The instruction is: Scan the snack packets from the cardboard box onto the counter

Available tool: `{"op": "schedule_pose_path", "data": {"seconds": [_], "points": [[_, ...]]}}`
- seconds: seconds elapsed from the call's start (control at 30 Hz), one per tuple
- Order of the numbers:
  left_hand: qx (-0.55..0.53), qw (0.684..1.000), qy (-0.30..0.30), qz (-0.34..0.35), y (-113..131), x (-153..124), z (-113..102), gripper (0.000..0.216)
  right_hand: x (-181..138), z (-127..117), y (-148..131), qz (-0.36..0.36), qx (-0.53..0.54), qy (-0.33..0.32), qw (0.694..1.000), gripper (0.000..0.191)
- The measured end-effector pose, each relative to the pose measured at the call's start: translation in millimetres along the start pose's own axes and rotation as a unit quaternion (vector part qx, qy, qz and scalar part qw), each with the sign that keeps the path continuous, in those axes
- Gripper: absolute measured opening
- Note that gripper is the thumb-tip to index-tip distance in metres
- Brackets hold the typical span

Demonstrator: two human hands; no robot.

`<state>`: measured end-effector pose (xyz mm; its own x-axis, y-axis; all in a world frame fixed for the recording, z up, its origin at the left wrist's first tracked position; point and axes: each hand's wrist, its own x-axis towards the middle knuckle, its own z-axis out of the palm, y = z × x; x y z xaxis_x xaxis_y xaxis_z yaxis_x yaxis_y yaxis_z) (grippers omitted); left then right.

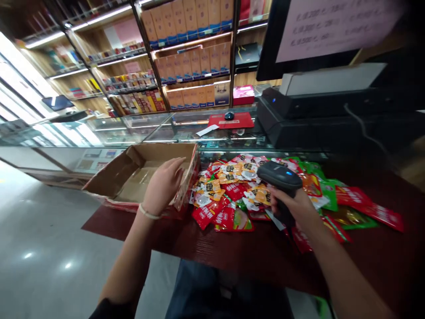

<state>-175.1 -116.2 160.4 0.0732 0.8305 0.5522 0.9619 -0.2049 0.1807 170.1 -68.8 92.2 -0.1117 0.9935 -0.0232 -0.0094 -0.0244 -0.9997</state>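
Observation:
My right hand (pixel 300 206) is wrapped round the grip of a black barcode scanner (pixel 280 175), which has a small blue light on top. The scanner is over a spread pile of snack packets (pixel 235 190) in red, green, orange and white wrappers. My left hand (pixel 166 184) is over the right side of an open cardboard box (pixel 116 201), palm down with its fingers stretched out and nothing visible in it. Whether it touches the box rim, I cannot tell. The inside of the box shows bare brown card.
Box and packets lie on a dark red-brown counter (pixel 206 248). Behind it runs a glass display case (pixel 156 128), with a mouse (pixel 229 115) on a red mat (pixel 245 120). A monitor (pixel 268 48) stands at the right on black equipment (pixel 299 128). Stocked shelves (pixel 195 62) line the back.

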Motion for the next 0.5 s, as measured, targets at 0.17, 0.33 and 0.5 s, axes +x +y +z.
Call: {"op": "schedule_pose_path", "data": {"seconds": [0.17, 0.33, 0.5], "points": [[-0.193, 0.977, -0.045, 0.074, 72, 24, 48, 0.028, 7, -14, 1, 0.013, 0.047, -0.012, 0.999, 0.035], [-0.145, 0.986, -0.061, 0.052, 86, 41, 140, 0.031, 9, -16, -4, -0.002, 0.067, 0.021, 0.998, 0.037], [-0.095, 0.991, -0.065, 0.062, 87, 32, 176, 0.039, 10, -17, -2, 0.028, 0.059, 0.016, 0.998, 0.04]]}}
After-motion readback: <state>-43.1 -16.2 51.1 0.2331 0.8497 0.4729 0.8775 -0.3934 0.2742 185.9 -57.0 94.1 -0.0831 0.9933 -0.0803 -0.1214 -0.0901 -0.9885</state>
